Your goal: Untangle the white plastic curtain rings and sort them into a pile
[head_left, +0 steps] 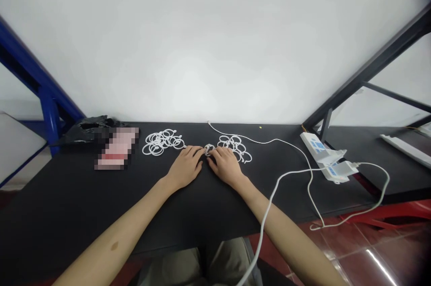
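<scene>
Both hands rest palm down on the black tabletop, either side of a small white ring [209, 147]. My left hand [184, 165] is open, its thumb apart from the fingers and its index fingertip at the ring's left edge. From the other side, my right hand [226, 165] lies open with its fingertips by the ring's right edge. A tangled pile of thin white rings [160, 141] with small knobs lies beyond my left hand. Past my right fingers is a second group of such rings [232, 142], partly covered by that hand.
At the left are a black plastic bag [88, 129] and a blurred-out pinkish thing [117, 147]. A white power strip [314, 147] with plugs lies at the right. A white cable [279, 178] crosses over my right forearm. A white wall stands behind the black table [101, 200].
</scene>
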Available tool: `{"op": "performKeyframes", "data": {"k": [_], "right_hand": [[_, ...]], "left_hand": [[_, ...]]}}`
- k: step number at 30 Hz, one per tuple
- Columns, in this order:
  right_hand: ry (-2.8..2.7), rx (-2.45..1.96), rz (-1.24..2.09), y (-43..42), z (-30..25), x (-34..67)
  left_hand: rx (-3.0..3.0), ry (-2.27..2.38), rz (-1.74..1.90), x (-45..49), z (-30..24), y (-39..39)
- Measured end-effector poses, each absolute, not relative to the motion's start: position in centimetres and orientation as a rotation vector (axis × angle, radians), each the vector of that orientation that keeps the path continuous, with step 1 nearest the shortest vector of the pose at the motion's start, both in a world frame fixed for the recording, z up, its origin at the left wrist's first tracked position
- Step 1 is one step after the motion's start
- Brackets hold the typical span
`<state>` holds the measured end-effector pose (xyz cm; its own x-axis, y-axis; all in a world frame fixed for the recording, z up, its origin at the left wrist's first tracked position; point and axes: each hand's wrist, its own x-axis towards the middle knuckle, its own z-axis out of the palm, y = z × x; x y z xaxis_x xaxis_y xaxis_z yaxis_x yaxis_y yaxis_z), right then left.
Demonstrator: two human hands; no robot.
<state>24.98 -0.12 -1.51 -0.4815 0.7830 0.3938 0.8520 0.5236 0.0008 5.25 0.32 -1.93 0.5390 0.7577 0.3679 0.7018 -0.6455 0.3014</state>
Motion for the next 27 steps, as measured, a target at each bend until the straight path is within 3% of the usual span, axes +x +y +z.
{"op": "performKeyframes", "data": {"k": [10, 27], "right_hand": [[-2.333, -1.438, -0.209, -0.90, -1.03, 25.83], [-2.337, -1.408, -0.131, -0.71, -1.24, 25.69]], "left_hand": [[2.612, 1.417, 0.810, 5.22, -1.38, -0.11], [2.674, 1.297, 0.754, 5.01, -1.35, -0.24]]}}
